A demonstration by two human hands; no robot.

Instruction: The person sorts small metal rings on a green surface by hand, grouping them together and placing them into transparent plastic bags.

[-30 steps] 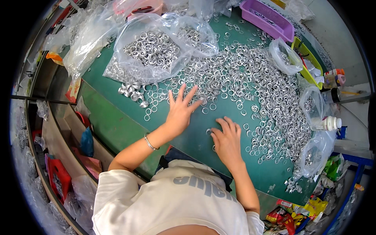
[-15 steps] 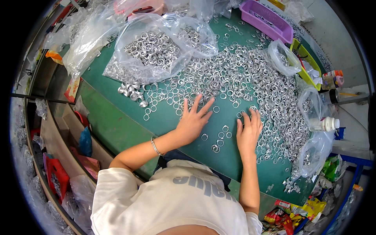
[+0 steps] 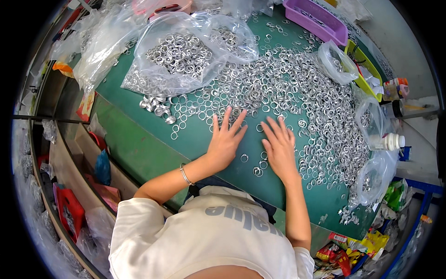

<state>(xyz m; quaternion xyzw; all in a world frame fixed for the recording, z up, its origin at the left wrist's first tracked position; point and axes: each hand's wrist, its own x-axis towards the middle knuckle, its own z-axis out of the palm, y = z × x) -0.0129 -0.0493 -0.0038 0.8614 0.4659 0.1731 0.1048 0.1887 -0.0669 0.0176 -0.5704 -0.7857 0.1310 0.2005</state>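
Observation:
A wide heap of silver metal rings (image 3: 320,97) spreads over the green table (image 3: 223,179). My left hand (image 3: 225,144) lies with fingers spread at the near edge of the heap, fingertips by some loose rings. To its right, my right hand (image 3: 279,149) reaches forward over the table, fingers stretched and slightly apart, close to other rings. Neither hand shows anything held, though the undersides of the fingers are hidden. Between the hands and just below them lie a few separate rings (image 3: 258,171). Thicker rings (image 3: 157,108) sit in a small cluster at the left.
Clear plastic bags of rings (image 3: 179,58) stand at the back left. A purple tray (image 3: 320,23) and a yellow-green basket (image 3: 364,69) are at the far right. A white bottle (image 3: 389,142) and more bags line the right edge. Drawers (image 3: 69,167) flank the left.
My right hand has moved left and slightly forward, over where several loose rings lay. My left hand has shifted a little left.

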